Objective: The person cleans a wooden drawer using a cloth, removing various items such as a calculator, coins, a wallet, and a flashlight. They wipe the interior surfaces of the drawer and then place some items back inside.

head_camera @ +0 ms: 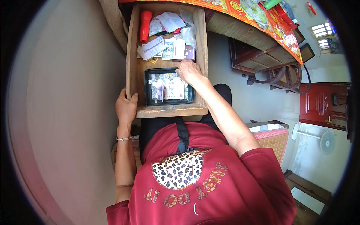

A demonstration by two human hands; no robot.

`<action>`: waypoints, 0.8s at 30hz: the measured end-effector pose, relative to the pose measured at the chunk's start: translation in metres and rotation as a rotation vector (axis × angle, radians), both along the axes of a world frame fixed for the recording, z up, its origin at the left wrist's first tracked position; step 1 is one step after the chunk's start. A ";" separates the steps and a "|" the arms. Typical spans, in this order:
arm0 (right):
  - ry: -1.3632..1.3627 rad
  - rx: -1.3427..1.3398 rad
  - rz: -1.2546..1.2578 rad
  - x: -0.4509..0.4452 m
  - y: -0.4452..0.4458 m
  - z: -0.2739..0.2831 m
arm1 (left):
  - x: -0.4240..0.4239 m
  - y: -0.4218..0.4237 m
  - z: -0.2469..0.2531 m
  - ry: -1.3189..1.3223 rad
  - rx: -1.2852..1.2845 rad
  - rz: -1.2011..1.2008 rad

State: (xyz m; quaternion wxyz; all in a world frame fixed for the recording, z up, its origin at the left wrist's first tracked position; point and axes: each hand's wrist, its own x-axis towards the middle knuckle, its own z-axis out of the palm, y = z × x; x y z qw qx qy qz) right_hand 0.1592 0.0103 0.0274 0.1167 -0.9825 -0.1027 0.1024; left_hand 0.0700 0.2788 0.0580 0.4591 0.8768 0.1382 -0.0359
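Observation:
My left hand (125,104) grips the left side wall of an open wooden drawer (166,112), thumb on the inside and fingers outside. My right hand (189,71) is inside the drawer with bent fingers, between a purple booklet (189,53) and the far right part of a black tray (146,87). Whether its fingers hold anything is hidden. Coins (166,76) and banknotes (174,89) lie in the tray. Farther back are playing cards (168,50), folded papers (153,48), a red flashlight (145,26), crumpled paper (171,21) and clear plastic bags (189,35).
A table with a red patterned cover (225,7) stands above the drawer, a cloth (254,12) on it. To the left rises a plain wall (70,98). Wooden chairs (284,77), a fan (327,142) and a red door (320,105) are on the right.

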 end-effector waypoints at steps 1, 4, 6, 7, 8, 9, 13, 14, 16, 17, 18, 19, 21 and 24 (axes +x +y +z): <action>0.063 -0.016 -0.052 0.002 0.002 0.001 | -0.001 0.000 -0.001 -0.002 -0.021 0.012; 0.123 0.067 -0.006 0.004 -0.002 0.014 | 0.000 0.001 -0.005 -0.034 0.041 -0.001; -0.051 0.199 0.046 -0.002 -0.007 0.019 | -0.001 0.001 -0.003 -0.019 0.005 0.007; -0.137 0.263 0.073 -0.006 -0.009 0.022 | -0.001 0.000 -0.003 -0.011 -0.014 0.011; -0.173 0.289 0.075 -0.008 -0.011 0.026 | -0.001 -0.002 -0.002 -0.016 -0.026 0.009; -0.179 0.259 0.085 -0.010 -0.012 0.035 | 0.000 -0.002 0.000 -0.020 -0.033 0.006; -0.218 0.183 0.128 -0.012 -0.017 0.059 | 0.002 0.001 -0.003 -0.055 -0.102 -0.024; -0.234 0.208 0.146 -0.012 -0.017 0.065 | 0.003 0.004 -0.007 -0.094 -0.118 -0.003; -0.235 0.223 0.169 -0.009 -0.020 0.064 | -0.002 0.008 -0.012 -0.155 -0.147 0.045; -0.190 0.160 0.163 -0.001 -0.023 0.067 | 0.000 0.008 -0.015 -0.116 -0.138 0.021; -0.170 0.118 0.168 0.008 -0.027 0.060 | 0.002 0.006 -0.009 -0.068 -0.119 0.002; -0.146 0.085 0.170 0.014 -0.027 0.057 | 0.003 0.006 -0.006 -0.015 -0.093 -0.020; -0.018 0.101 0.147 0.026 -0.026 0.055 | 0.003 0.001 -0.004 -0.045 -0.063 -0.006; 0.012 0.131 0.138 0.026 -0.021 0.055 | 0.004 0.008 -0.010 -0.039 -0.069 0.011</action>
